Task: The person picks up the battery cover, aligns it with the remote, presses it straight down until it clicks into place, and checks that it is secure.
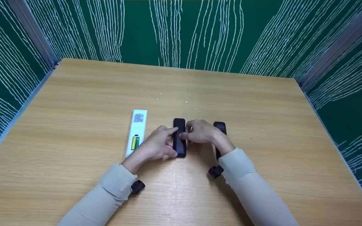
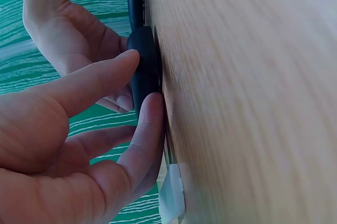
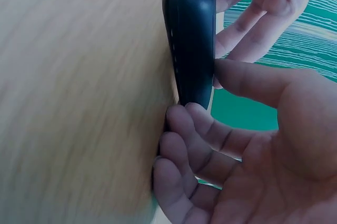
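Note:
A black remote control (image 1: 179, 142) lies on the table between both hands, its plain, smooth side up. My left hand (image 1: 159, 144) grips it from the left, thumb at the near end and a finger on the left edge. From the right, my right hand (image 1: 200, 131) pinches it, thumb on the upper face and bent fingers along the side, as the right wrist view shows. Left of them lies a white remote control (image 1: 139, 125), its back up, with two yellow-green batteries (image 1: 135, 142) in the uncovered bay. A second black remote control (image 1: 220, 126) is partly hidden behind my right wrist.
The wooden table (image 1: 90, 94) has a few tiny white crumbs (image 1: 186, 101) beyond the remotes. Green walls with white streaks (image 1: 137, 37) surround it at the back and sides. Small black cameras (image 1: 137, 186) sit on both wrists.

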Available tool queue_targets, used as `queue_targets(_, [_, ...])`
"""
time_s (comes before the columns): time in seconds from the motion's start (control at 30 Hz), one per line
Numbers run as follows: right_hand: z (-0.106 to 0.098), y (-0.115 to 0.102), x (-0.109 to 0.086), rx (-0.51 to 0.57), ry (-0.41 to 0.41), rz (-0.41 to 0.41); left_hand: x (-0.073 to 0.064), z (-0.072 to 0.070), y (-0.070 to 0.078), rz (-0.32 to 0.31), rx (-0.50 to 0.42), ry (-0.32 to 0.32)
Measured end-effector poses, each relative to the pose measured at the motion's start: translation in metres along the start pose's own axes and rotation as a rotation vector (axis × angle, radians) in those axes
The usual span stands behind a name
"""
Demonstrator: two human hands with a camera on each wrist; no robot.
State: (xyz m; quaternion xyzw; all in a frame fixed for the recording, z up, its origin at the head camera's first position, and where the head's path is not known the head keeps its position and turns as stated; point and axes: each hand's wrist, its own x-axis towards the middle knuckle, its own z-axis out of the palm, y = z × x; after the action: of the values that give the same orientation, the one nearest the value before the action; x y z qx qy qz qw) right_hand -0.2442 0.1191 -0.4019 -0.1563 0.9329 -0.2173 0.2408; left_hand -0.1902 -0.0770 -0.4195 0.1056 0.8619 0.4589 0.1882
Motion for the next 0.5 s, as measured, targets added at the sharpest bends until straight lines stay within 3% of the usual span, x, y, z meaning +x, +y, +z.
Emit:
queue_targets(0.23, [0.0026, 0.0025, -0.0047, 0.011, 0.059, -0.042, -0.0006, -0.0009, 0.001, 0.0, 0.037, 0.004])
queue_targets(0.5, [0.0076, 0.0032, -0.0089, 0.011, 0.116, -0.059, -0.001, -0.0008, 0.0, 0.002, 0.013, 0.007])
